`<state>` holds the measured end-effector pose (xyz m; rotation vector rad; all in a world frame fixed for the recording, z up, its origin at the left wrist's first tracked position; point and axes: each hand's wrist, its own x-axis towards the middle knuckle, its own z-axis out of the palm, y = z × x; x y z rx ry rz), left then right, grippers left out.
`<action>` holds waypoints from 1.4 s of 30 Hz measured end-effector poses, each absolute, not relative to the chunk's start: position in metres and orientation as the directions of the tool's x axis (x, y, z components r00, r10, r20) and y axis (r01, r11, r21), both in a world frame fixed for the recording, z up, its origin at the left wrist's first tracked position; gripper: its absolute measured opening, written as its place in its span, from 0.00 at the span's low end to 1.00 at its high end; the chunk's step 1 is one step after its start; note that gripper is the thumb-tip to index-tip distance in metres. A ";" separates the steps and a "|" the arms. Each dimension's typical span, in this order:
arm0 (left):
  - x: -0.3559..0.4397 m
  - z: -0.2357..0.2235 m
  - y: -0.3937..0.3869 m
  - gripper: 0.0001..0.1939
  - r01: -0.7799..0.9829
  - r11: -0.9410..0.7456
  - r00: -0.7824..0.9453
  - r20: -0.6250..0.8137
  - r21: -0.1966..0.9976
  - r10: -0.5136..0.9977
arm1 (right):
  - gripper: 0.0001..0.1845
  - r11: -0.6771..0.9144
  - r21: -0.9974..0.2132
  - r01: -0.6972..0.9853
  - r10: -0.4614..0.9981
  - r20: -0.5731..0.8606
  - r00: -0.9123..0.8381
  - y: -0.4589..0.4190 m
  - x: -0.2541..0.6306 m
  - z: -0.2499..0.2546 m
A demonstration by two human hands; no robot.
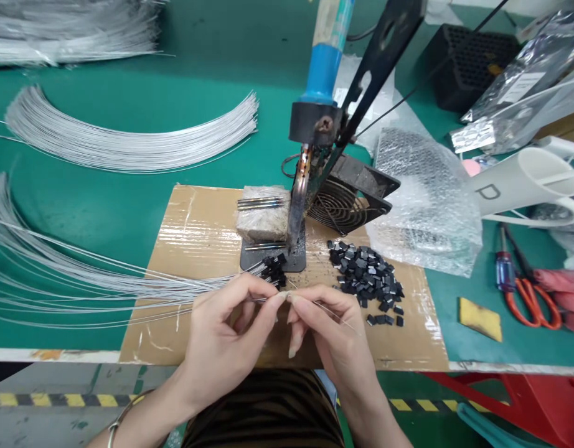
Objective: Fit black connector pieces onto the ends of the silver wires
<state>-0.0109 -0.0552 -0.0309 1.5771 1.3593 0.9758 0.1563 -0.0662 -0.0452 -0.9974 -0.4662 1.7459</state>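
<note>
- Head view, clock centred on the meeting fingertips: the left hand [224,330] has its thumb and forefinger pinched on a pale wire [259,300] — its tips almost meeting the right hand's
- The right hand [338,333] pinches thumb to forefinger on a fine strand [334,313], which trails towards 4 o'clock; the pinched ends are mostly hidden
- Both hands are over a cardboard sheet [163,249] lying on the green surface [128,205]
- At 9 o'clock, a loose wire bundle [142,287] spreads away, its black tips [274,270] near 11 o'clock
- Between 2 and 3 o'clock lies a pile of small black pieces [366,274]
- At 12 o'clock stands a blue-handled iron [322,71], with a wrapped block [263,218] left of its tip and a fan [343,199] at 1 o'clock
- At 10 o'clock is a curved wire bundle [137,146]
- At 3 o'clock, well apart — a yellow sponge [480,318] and orange-handled scissors [532,302]
</note>
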 end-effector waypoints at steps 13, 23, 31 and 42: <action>0.000 -0.036 -0.060 0.04 0.419 -0.111 0.034 0.106 0.901 0.994 | 0.04 -0.268 -0.611 -0.745 0.912 -0.411 0.010 -0.072 0.130 -0.047; 0.002 -0.037 -0.059 0.03 0.383 -0.097 0.030 0.092 0.919 0.995 | 0.06 -0.309 -0.597 -0.741 0.904 -0.425 -0.035 -0.071 0.135 -0.046; -0.002 -0.036 -0.059 0.04 0.399 -0.131 0.061 0.116 0.908 0.991 | 0.08 -0.356 -0.634 -0.687 0.899 -0.434 -0.065 -0.065 0.145 -0.044; 0.003 -0.035 -0.060 0.03 0.379 -0.109 0.033 0.104 0.919 0.994 | 0.06 -0.302 -0.599 -0.742 0.895 -0.445 -0.005 -0.073 0.132 -0.047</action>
